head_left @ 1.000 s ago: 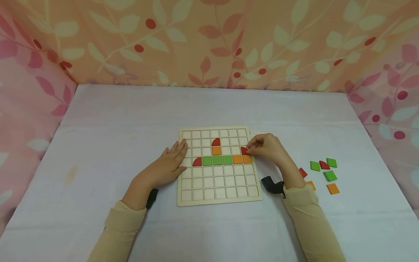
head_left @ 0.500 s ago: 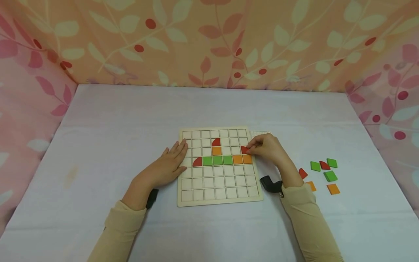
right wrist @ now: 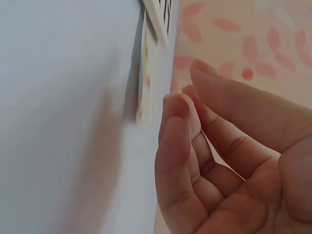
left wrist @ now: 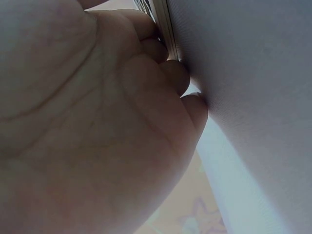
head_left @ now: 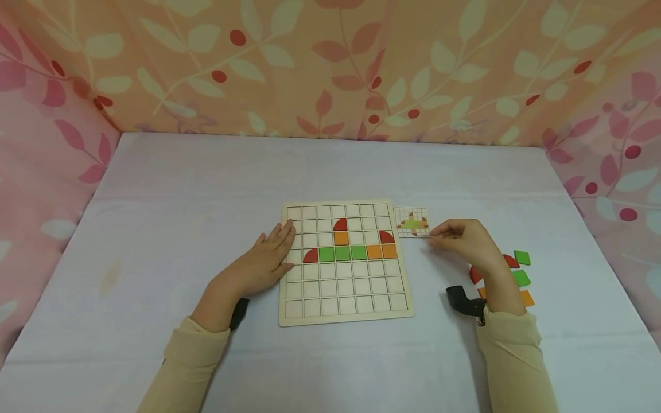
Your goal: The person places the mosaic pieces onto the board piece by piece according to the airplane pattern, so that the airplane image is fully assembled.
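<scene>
A wooden grid board [head_left: 346, 302] lies on the white table with several coloured tiles set in its squares. My left hand [head_left: 262, 259] rests its straight fingers on the board's left edge. In the right wrist view my right hand [right wrist: 229, 161] holds nothing; its fingers bend loosely and the thumb stands apart. From the head it appears beside a small picture card [head_left: 412, 222] at the board's right. A red quarter-circle tile [head_left: 386, 237] sits above an orange square tile [head_left: 389, 251] at the row's right end. Another red tile [head_left: 340, 224] tops an orange tile [head_left: 341, 238].
Several loose green, red and orange tiles, among them a green square [head_left: 522, 257], lie on the table [head_left: 330, 367] at the right, partly hidden by my right forearm. A flowered curtain [head_left: 330, 69] stands behind the table.
My right hand has let go of the red quarter-circle tile on the board and moved right, off the board. The picture card now shows. My left hand has stayed in place.
</scene>
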Tool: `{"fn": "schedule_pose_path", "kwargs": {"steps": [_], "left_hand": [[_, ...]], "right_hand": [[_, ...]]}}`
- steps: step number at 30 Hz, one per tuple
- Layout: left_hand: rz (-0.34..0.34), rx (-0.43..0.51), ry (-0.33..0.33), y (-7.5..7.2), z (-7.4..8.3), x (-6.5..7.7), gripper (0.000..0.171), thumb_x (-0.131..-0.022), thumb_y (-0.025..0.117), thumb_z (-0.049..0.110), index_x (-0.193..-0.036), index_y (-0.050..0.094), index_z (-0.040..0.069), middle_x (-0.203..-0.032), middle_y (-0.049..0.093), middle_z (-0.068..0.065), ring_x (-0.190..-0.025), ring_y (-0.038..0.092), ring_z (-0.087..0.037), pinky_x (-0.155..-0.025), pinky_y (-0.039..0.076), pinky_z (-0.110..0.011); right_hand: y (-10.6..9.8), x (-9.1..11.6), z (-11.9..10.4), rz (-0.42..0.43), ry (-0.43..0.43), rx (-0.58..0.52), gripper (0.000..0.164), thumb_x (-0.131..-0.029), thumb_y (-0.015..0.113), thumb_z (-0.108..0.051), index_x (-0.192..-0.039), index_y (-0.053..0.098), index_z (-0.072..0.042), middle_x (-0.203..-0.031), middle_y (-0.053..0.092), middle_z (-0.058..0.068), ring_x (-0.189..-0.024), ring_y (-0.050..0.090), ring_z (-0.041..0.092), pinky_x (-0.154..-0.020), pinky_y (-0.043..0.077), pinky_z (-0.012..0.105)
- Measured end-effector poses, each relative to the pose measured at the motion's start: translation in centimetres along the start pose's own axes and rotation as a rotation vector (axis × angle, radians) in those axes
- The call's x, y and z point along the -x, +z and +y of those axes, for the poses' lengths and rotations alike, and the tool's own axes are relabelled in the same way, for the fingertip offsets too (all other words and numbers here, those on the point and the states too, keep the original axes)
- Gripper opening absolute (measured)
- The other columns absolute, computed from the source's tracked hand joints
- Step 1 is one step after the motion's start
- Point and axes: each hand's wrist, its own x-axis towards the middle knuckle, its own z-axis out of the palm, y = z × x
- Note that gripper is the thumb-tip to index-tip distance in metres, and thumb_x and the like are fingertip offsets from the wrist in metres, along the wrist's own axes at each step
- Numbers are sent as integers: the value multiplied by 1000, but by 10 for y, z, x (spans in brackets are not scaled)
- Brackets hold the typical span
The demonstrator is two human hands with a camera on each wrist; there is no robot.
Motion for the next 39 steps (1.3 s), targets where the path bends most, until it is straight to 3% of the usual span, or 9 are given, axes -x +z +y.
{"fn": "schedule_pose_path", "kwargs": {"steps": [5,12,18,24,39], "left_hand": [[-1,-2,-5,0,0,0,67,-99,48,21,-149,10,-4,-157,-1,-15,-143,0,-32,-112,7,-53],[-3,4,-2,-1,0,1,67,-99,47,21,-149,10,-4,-157,-1,-15,-143,0,-31,-112,6,-53],[-4,-5,-10,1,-2,0,66,-100,46,21,-149,10,-3,-157,-1,-14,-143,-1,-31,-113,6,-52],[-3,2,-12,1,-2,1,64,-100,44,20,-149,10,-3,-157,-1,-14,-143,-1,-31,-113,6,-52],[-3,19,-4,0,-2,0,61,-101,41,15,-149,9,-2,-157,-2,-13,-143,-1,-30,-113,5,-52]], "right_hand": [[-17,17,18,15,13,8,34,-85,71,-19,-107,65,6,-84,67,4,-75,57,10,-65,45,22],[-35,36,42,-6,106,43,42,-88,68,-30,-113,63,4,-89,70,6,-81,56,8,-76,38,32],[-41,45,58,-28,141,116,41,-86,70,-29,-111,64,3,-90,70,4,-81,54,5,-72,42,28],[-40,49,67,-61,111,105,36,-84,72,-21,-109,64,5,-90,68,5,-77,58,4,-69,44,19],[-27,48,63,-42,-25,90,35,-79,75,-8,-108,63,8,-83,62,7,-69,57,9,-61,49,20]]}}
